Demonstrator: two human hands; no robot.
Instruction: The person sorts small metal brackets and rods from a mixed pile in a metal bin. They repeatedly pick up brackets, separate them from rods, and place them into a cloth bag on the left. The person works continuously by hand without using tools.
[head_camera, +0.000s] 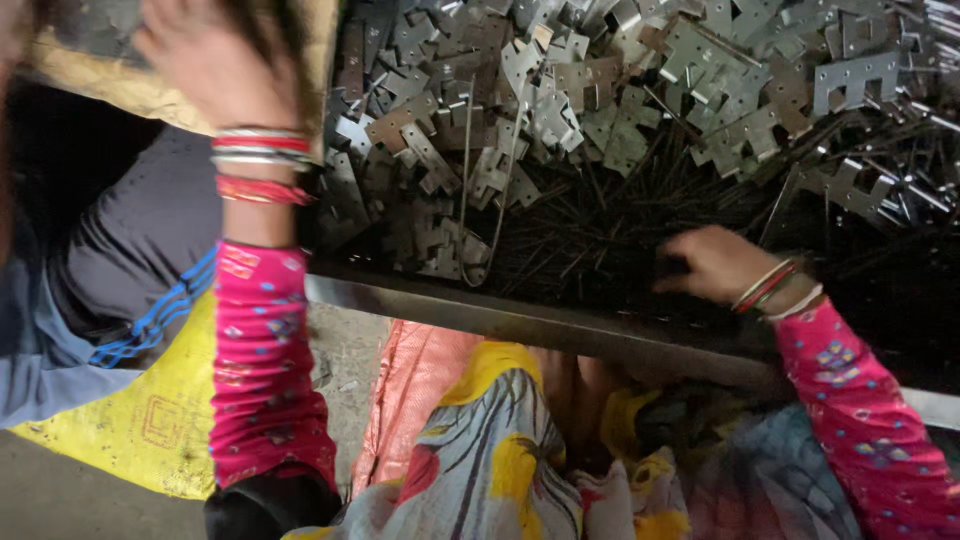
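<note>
Left hand (205, 50) blurred (grip unclear); right hand's fingertips (668, 282) hidden among rods (600, 225).

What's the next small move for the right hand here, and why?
Probably close the right hand on a few of the thin dark rods beneath it: its fingers already rest on them, while the left hand is raised at the tan sack.

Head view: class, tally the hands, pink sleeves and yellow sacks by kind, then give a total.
Hands: 2 (left hand, right hand)
Pink sleeves: 2 (left sleeve, right sleeve)
Yellow sack: 1
Total: 5
</note>
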